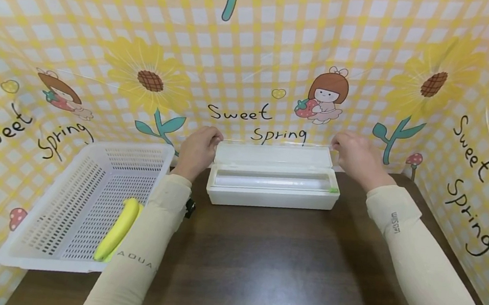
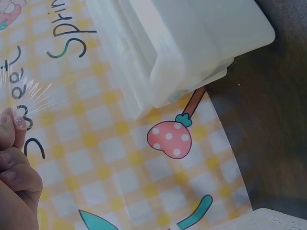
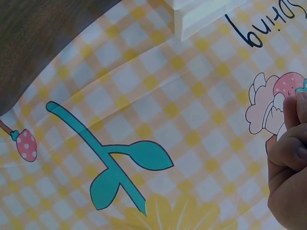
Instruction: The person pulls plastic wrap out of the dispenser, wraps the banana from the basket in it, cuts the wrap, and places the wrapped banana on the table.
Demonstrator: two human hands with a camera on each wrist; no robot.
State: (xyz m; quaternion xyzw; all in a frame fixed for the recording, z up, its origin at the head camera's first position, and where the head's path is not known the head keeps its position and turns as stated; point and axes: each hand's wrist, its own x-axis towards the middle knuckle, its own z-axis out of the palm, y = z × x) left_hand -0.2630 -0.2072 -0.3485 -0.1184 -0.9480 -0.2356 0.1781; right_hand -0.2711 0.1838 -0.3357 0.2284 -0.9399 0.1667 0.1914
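Observation:
A white cling film dispenser box stands on the table with its lid tipped back, and a roll of film lies inside. Beside its left end, my left hand pinches clear cling film between thumb and finger; creases fan out from the fingertips in the left wrist view. My right hand is raised by the right end of the lid, thumb and finger pinched together at the film's other corner. The sheet is see-through and hardly shows in the head view.
A white perforated basket stands at the left with a yellow banana in it, partly behind my left sleeve. Checked yellow cloth hangs close behind the box and along both sides. The dark table spreads in front.

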